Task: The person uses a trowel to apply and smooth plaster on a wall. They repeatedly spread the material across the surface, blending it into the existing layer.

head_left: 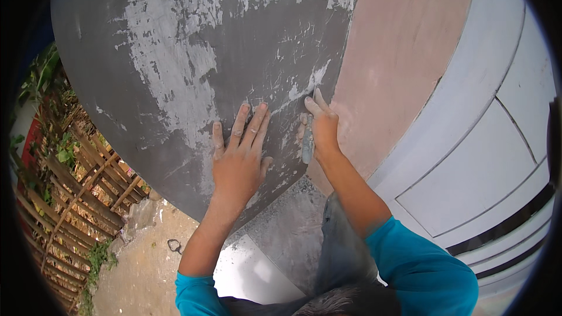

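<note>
Work surface: a dark grey wall (257,41), with pale grey patches (170,64) spread over its upper and left-hand parts and thinner pale streaks toward its right edge.

Left hand (239,167): laid on the lower part of the wall, palm side to it. Its fingers (256,123) are extended and spread, the thumb held out to the side; nothing is held. Pale dust coats the fingers.

Right hand (325,131): at the wall's right edge, near its lower end. Two fingers point up along the surface, their tips just below a pale streak; the others are curled around a grey-blue tool (308,147). The tool lies at the wall's lower right edge; its working end is hidden, so its exact kind cannot be told.

Surroundings: a pink wall strip (404,41) adjoins the right edge, followed by white panelling (468,169). Past the left edge stands a slatted wooden fence (88,181). Below, a small dark loop (174,246) lies on the rough ground (137,269). Both sleeves (430,263) are teal.
</note>
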`<action>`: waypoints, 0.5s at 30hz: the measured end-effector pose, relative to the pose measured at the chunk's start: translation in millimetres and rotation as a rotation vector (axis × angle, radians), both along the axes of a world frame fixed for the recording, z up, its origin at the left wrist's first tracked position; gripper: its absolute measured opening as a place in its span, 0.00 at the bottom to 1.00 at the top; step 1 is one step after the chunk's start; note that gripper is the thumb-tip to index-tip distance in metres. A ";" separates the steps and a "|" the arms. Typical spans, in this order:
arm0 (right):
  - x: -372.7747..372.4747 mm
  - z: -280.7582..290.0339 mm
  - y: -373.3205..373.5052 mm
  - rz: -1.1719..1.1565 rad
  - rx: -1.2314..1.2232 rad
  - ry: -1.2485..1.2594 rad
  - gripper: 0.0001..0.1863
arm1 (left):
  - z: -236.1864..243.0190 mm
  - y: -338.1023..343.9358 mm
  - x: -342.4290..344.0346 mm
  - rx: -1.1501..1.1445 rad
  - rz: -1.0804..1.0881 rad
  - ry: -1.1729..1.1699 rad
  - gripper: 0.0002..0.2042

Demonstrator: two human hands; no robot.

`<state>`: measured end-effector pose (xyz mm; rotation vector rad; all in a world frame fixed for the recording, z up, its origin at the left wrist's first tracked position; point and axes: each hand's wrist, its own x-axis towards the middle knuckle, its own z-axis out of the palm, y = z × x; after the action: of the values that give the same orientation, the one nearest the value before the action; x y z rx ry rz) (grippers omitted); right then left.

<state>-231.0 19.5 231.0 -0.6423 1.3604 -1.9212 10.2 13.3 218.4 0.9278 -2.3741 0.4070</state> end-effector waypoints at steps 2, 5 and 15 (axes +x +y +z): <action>-0.1 3.0 1.6 -0.062 -0.060 0.037 0.40 | -0.9 0.8 -2.6 -0.014 0.002 -0.032 0.55; 0.3 4.7 5.1 -0.132 -0.156 -0.018 0.40 | -1.9 0.0 -7.6 0.018 -0.016 -0.014 0.54; -5.4 0.4 3.8 -0.004 0.039 0.062 0.41 | -7.7 -3.7 -20.1 0.039 -0.041 -0.002 0.55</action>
<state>-236.4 23.3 231.4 -0.6854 1.4349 -1.8867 -9.9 9.6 210.7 0.8949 -2.4070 0.3469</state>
